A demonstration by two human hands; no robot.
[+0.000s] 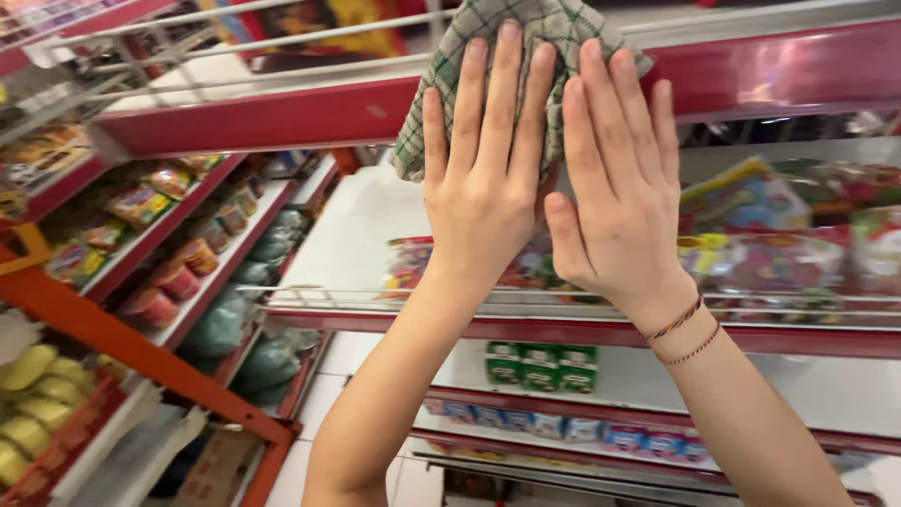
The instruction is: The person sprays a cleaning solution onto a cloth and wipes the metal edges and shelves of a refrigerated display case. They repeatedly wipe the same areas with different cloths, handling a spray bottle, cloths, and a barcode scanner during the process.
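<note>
Shop shelving in red and white fills the frame, seen from a head camera tilted upward: the top shelf edge (282, 117) runs as a red band from the left across the upper part of the picture. Lower shelves of packaged snacks (141, 202) step down at left, and bright wrapped goods (779, 235) sit behind a wire rail at right.

At upper centre a green-and-white checked cloth (441, 103) lies against the red shelf front, bunched at the top and draping down to the left. Both hands are raised flat upon it, fingers pointing up the frame. The left hand (483, 183) rests squarely on the cloth, palm pressed to it, fingers long and close together. The right hand (615, 202) sits just beside it at centre right, touching it along the thumb side, with only its fingertips over the cloth's right edge. Neither hand pinches the fabric; both are spread open and press rather than clutch.

Most of the cloth lies above and to the left of the left hand, its hanging corner trailing toward the upper left. Both forearms rise from the bottom edge, the right wrist ringed by thin thread bracelets (683, 336).
</note>
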